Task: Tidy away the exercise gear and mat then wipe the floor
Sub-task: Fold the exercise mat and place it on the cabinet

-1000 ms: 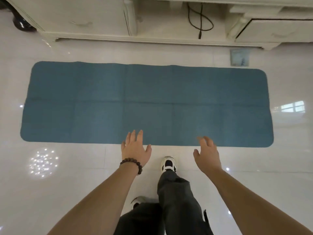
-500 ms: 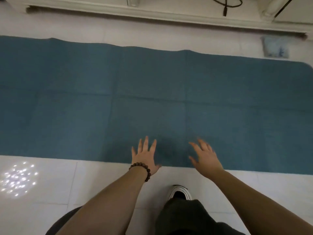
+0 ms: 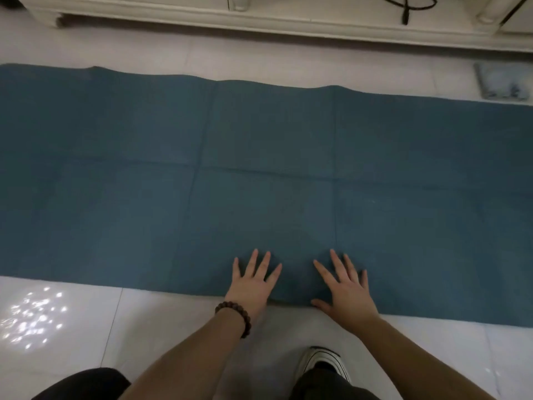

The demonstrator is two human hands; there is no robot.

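Crouching at the near long edge of the blue mat (image 3: 259,174), lying flat and unfolded on the white tile floor (image 3: 72,327) before the cabinet base (image 3: 259,21). Resting the left hand (image 3: 253,284) and right hand (image 3: 343,293) side by side on that edge, fingers spread wide and straight, gripping nothing; probably readying to lift the middle and fold along the creases. Leaving the pale cloth (image 3: 503,83) beyond the far edge, likely for wiping afterwards.
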